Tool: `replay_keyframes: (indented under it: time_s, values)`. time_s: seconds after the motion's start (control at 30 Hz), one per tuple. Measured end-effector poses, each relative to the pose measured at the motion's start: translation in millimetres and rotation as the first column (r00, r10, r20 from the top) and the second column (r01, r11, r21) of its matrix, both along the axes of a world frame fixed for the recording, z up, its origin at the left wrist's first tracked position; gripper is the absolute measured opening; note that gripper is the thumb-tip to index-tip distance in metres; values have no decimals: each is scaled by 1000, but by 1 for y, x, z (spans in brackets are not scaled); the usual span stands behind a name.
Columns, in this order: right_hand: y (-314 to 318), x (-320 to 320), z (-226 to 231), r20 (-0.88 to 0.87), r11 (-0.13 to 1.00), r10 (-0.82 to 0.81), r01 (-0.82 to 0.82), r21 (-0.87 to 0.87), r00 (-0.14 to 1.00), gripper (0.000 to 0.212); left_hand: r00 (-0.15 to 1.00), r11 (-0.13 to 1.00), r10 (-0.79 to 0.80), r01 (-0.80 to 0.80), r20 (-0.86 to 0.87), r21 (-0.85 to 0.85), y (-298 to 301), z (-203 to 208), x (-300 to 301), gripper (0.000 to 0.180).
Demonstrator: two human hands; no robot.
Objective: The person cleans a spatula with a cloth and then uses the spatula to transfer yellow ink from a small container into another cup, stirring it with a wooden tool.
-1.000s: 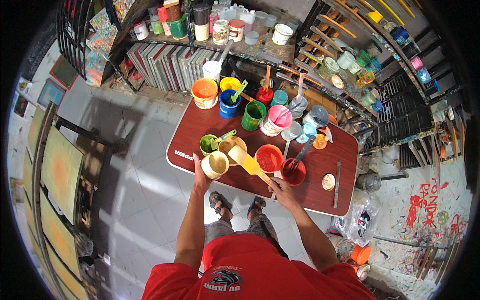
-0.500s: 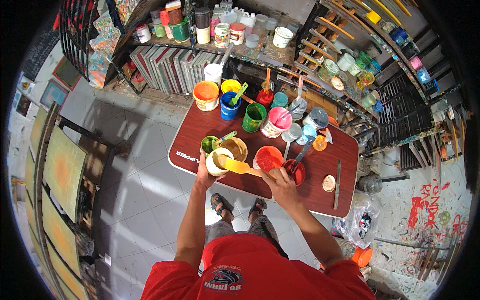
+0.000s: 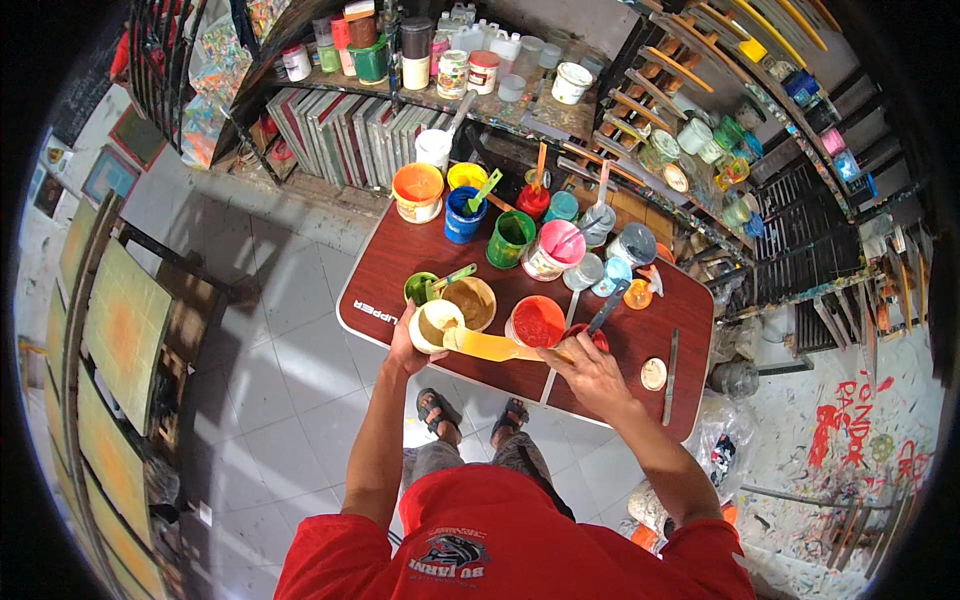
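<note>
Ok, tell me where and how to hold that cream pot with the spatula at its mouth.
Grip the cream pot by its outer wall, probably best from the left, where the left hand is: the wall is rounded, and the open mouth is better left clear, since the yellow spatula in the right hand reaches it from the right.

White capitals (image 3: 376,310) at left edge of counter (image 3: 690,312); print and emblem (image 3: 452,557) on red shirt (image 3: 560,535); red letters (image 3: 828,432) on pale wall (image 3: 785,440).

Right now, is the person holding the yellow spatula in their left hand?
No, the right hand grips the yellow spatula, while the left hand holds a cream tub.
</note>
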State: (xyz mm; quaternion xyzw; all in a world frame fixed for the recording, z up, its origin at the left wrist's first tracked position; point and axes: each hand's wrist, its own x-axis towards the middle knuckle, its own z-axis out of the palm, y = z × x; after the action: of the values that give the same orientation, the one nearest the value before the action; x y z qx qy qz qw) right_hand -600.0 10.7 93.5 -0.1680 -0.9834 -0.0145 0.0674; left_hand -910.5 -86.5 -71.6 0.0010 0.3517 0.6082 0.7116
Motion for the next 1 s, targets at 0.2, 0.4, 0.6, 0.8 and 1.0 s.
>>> replay_keyframes:
  time_s: [0.2,0.4,0.6,0.8,1.0]
  values:
    - [-1,-6,38,91,999,15,-19,48,996,57,1000,1000,2,-2,-5,9,-3,1,1,65]
    - [2,-17,66,99,996,46,-53,70,994,53,988,951,-104,64,116,302,-9,-17,-6,71]
    - [6,-40,63,46,986,70,-76,146,997,43,998,991,63,-62,1,119,-3,11,13,72]
    - [-5,-70,60,196,990,-58,31,138,979,37,936,962,255,-221,-244,158,-1,1,18,59]
    - [-19,-91,78,438,963,-195,256,-86,877,26,858,928,356,-279,-370,247,-6,-15,10,52]
